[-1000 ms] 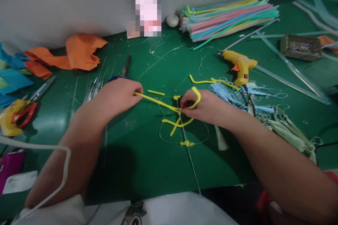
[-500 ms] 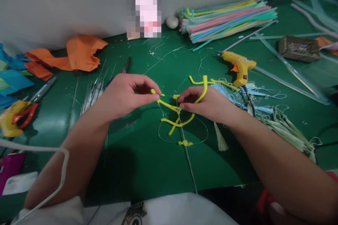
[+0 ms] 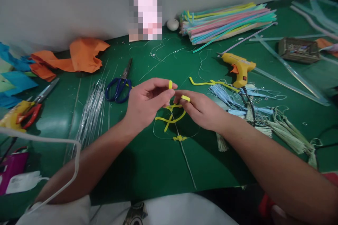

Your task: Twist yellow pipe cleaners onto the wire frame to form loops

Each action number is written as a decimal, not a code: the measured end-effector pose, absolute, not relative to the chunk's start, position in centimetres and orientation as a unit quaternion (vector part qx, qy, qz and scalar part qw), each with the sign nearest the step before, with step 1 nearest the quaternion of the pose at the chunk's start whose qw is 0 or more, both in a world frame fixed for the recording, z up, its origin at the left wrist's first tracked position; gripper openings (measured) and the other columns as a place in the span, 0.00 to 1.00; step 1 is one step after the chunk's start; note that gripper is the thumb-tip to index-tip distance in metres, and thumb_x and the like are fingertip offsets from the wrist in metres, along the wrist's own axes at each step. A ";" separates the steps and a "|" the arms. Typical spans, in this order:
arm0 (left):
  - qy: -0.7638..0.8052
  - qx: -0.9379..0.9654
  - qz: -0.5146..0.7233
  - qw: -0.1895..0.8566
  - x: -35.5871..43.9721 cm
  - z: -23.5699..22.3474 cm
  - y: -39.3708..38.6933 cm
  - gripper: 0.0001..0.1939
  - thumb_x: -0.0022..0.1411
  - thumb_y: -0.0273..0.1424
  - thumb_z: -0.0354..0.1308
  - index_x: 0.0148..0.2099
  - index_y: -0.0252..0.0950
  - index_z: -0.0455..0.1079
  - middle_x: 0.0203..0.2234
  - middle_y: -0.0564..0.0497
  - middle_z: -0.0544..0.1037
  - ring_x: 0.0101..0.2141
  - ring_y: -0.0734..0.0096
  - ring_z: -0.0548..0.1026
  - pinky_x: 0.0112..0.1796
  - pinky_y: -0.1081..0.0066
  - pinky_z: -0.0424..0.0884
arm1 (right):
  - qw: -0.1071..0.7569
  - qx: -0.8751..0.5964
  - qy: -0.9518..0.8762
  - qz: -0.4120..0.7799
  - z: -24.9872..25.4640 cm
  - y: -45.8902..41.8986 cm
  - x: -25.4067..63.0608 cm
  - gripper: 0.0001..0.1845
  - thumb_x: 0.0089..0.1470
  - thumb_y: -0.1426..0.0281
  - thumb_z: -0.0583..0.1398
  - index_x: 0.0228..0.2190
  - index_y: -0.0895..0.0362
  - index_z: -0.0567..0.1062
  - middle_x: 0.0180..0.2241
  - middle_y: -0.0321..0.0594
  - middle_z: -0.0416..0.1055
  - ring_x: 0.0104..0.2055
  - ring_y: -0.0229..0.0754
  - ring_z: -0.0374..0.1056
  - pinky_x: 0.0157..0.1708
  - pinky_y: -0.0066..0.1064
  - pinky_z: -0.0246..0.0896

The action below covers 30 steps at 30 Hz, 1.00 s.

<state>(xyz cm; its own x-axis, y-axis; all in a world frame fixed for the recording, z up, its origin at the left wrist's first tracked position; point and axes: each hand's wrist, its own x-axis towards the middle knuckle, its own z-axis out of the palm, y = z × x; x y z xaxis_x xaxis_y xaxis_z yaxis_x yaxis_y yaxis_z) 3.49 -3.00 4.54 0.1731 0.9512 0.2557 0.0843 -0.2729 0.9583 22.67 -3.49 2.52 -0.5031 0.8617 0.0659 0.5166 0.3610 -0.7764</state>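
Observation:
My left hand (image 3: 149, 102) pinches a yellow pipe cleaner, whose end (image 3: 170, 84) sticks up between thumb and fingers. Close beside it, my right hand (image 3: 203, 109) has its fingers closed, with another yellow pipe cleaner end (image 3: 185, 98) showing between them. Below both hands lies a wire frame with a grey stem (image 3: 187, 160). Crossed yellow pipe cleaners (image 3: 166, 120) are on it, and a yellow twisted knot (image 3: 180, 138) sits lower on the stem. My fingers partly hide the frame's top.
Blue-handled scissors (image 3: 118, 89) and thin clear strips (image 3: 91, 112) lie left. A yellow glue gun (image 3: 239, 66), blue tassels (image 3: 224, 96) and green tassels (image 3: 293, 139) are right. Behind is a bundle of coloured pipe cleaners (image 3: 227, 24). A white cable (image 3: 77, 161) crosses my left forearm.
My left hand has moved right to meet my right hand, bringing its pipe cleaner end inward and upward. The blue-handled scissors are now uncovered. The frame has shifted slightly left and up in view.

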 end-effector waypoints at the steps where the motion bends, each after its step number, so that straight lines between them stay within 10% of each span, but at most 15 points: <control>1: 0.410 0.628 0.495 0.438 3.7 4.5 -3.2 0.06 0.59 0.33 0.68 0.38 0.38 0.79 0.27 0.53 0.79 0.22 0.79 0.73 0.24 0.76 0.72 | 0.242 -0.435 -0.788 0.362 2.6 -3.5 22.5 0.23 0.65 0.66 0.47 0.53 0.61 0.72 0.46 0.52 0.77 0.41 0.48 0.72 0.41 0.40 0.65; 30: 0.358 0.754 0.464 0.297 4.3 3.7 -4.5 0.10 0.62 0.25 0.63 0.45 0.40 0.77 0.35 0.52 0.81 0.33 0.74 0.79 0.32 0.75 0.76 | 0.274 -0.464 -0.782 0.315 1.9 -4.1 21.5 0.20 0.65 0.63 0.46 0.38 0.58 0.74 0.30 0.44 0.74 0.27 0.40 0.63 0.28 0.32 0.53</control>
